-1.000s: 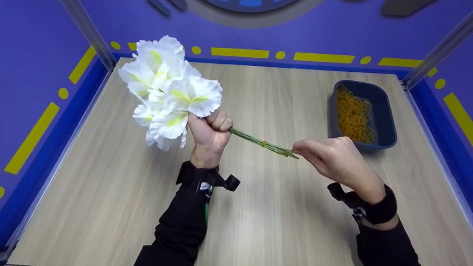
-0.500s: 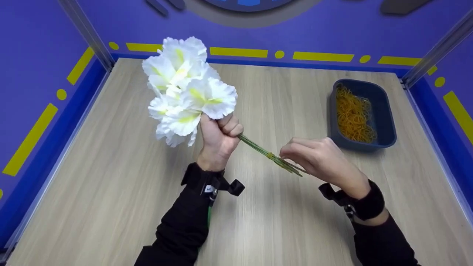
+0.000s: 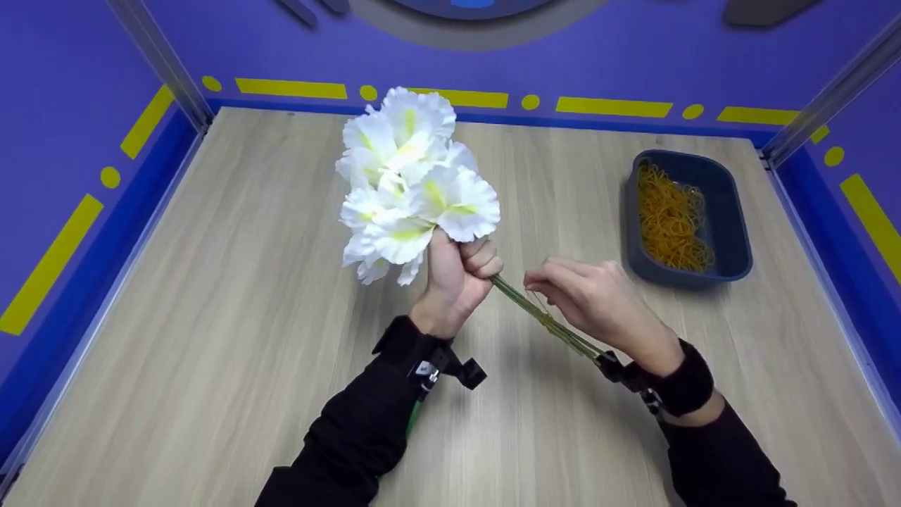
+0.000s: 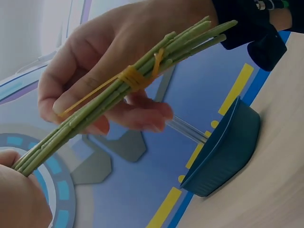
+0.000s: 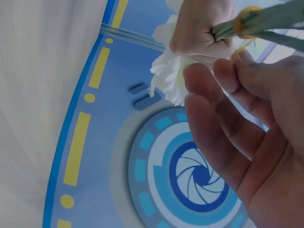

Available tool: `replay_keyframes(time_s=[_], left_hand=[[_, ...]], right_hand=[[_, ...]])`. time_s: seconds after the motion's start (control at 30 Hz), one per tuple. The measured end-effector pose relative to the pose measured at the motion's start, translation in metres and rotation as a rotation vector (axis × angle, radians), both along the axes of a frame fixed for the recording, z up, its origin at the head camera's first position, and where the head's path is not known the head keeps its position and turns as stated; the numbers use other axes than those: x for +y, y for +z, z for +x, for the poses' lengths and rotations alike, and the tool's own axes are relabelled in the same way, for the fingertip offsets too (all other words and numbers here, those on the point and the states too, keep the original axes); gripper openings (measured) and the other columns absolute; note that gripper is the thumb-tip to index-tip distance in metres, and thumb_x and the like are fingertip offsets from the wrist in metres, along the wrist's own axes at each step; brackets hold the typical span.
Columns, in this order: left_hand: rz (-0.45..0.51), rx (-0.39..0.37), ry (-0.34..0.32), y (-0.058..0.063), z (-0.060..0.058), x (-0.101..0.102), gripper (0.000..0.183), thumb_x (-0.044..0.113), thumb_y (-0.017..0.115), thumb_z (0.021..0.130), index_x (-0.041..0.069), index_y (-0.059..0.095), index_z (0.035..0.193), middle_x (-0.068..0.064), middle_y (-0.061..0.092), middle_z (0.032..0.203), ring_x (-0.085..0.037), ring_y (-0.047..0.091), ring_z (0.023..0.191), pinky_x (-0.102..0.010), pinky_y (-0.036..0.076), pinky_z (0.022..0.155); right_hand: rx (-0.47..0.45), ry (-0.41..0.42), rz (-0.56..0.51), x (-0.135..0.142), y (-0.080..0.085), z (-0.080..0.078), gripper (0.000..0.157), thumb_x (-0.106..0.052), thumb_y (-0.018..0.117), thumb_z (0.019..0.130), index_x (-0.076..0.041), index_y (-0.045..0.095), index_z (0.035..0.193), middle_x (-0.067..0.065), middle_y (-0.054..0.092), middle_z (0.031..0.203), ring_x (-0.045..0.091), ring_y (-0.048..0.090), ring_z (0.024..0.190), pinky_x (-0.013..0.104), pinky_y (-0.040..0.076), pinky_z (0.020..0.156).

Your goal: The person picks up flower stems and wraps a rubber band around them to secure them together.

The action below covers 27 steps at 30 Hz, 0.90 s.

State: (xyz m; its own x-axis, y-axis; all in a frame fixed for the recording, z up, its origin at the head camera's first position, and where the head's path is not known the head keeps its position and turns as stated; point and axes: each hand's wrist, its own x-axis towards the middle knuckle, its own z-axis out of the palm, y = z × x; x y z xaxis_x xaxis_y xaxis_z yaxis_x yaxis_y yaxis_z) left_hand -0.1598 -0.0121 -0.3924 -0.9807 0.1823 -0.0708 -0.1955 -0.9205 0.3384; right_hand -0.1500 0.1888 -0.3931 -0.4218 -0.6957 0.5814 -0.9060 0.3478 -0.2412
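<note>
A bunch of white artificial flowers point(image 3: 415, 183) with yellow-green centres is held up over the table by my left hand point(image 3: 457, 278), its fingers wrapped round the green stems point(image 3: 517, 299) just under the blooms. The stems slant down to the right. Around their lower part a yellow rubber band point(image 4: 134, 78) is wound. My right hand point(image 3: 588, 299) pinches a stretched loop of that band between thumb and forefinger, pulled along the stems toward the flowers. In the right wrist view its other fingers point(image 5: 213, 128) are loosely bent.
At the right of the wooden table point(image 3: 281, 211) stands a dark blue-grey plastic tub point(image 3: 728, 211) holding a heap of yellow rubber bands point(image 3: 672, 225). Blue-purple panels point(image 3: 612, 56) with yellow marks wall the table at the back and sides.
My left hand has carried the bouquet to the right and slightly down. My right hand has moved left, from the stem ends to beside the middle of the stems, stretching the band.
</note>
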Motion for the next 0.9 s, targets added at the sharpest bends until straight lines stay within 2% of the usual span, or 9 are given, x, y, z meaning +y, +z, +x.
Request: replay_keyframes(time_s=[0.07,0.2,0.33,0.43,0.53,0.67,0.77,0.9], left_hand=[[-0.004,-0.008,0.015,0.000,-0.001,-0.001,0.048,0.017,0.024,0.105,0.019,0.033,0.058,0.011,0.025,0.044,-0.001,0.023,0.036,-0.017,0.009,0.044],[0.030,-0.020,0.084,0.002,-0.004,-0.008,0.048,0.020,0.025,0.106,0.018,0.033,0.059,0.011,0.023,0.046,0.000,0.024,0.036,-0.016,0.010,0.043],[0.067,-0.003,0.099,0.003,-0.006,-0.015,0.048,0.019,0.023,0.106,0.018,0.034,0.059,0.011,0.027,0.044,-0.001,0.022,0.036,-0.016,0.011,0.042],[0.078,-0.001,0.095,0.004,-0.007,-0.018,0.047,0.018,0.023,0.104,0.017,0.033,0.059,0.010,0.030,0.042,-0.002,0.021,0.037,-0.016,0.013,0.040],[0.100,-0.014,0.124,0.005,-0.008,-0.022,0.045,0.017,0.024,0.103,0.017,0.032,0.059,0.009,0.032,0.042,-0.002,0.020,0.037,-0.016,0.014,0.039],[0.143,-0.037,0.163,0.007,-0.009,-0.027,0.045,0.021,0.024,0.105,0.018,0.029,0.060,0.010,0.025,0.044,-0.002,0.020,0.037,-0.016,0.013,0.039],[0.177,-0.042,0.173,0.010,-0.010,-0.031,0.046,0.025,0.025,0.106,0.018,0.028,0.061,0.010,0.017,0.049,-0.002,0.018,0.038,-0.016,0.013,0.040],[0.205,-0.032,0.176,0.011,-0.011,-0.034,0.045,0.029,0.024,0.108,0.018,0.025,0.063,0.009,0.014,0.052,-0.003,0.016,0.040,-0.016,0.013,0.040]], right_hand=[[-0.054,0.011,0.005,-0.002,-0.001,0.001,0.003,-0.008,0.067,0.097,-0.009,0.069,0.100,-0.005,0.067,0.081,0.004,0.061,0.063,0.020,0.050,0.052],[-0.194,0.049,-0.010,-0.004,-0.002,0.002,0.014,0.001,0.072,0.091,-0.009,0.069,0.101,-0.004,0.071,0.087,0.006,0.066,0.071,0.022,0.054,0.059],[-0.286,0.059,-0.012,-0.004,0.000,0.003,0.013,-0.002,0.070,0.094,-0.010,0.069,0.104,-0.005,0.070,0.089,0.006,0.065,0.072,0.020,0.053,0.059],[-0.326,0.043,0.003,-0.004,0.002,0.005,0.015,-0.007,0.066,0.098,-0.010,0.067,0.113,-0.006,0.070,0.090,0.004,0.063,0.069,0.018,0.051,0.056],[-0.359,0.020,0.006,-0.002,0.004,0.007,0.027,-0.011,0.064,0.100,-0.010,0.063,0.126,-0.007,0.070,0.091,0.002,0.060,0.064,0.017,0.049,0.053],[-0.373,-0.007,0.034,-0.001,0.005,0.008,0.041,-0.018,0.067,0.099,-0.011,0.057,0.139,-0.009,0.070,0.093,0.001,0.056,0.060,0.017,0.046,0.051],[-0.389,-0.034,0.058,0.000,0.004,0.009,0.045,-0.023,0.067,0.099,-0.011,0.058,0.141,-0.013,0.069,0.089,0.001,0.052,0.057,0.019,0.045,0.049],[-0.443,-0.063,0.086,0.000,0.004,0.011,0.039,-0.031,0.066,0.100,-0.011,0.065,0.133,-0.014,0.068,0.086,0.002,0.053,0.058,0.021,0.045,0.048]])
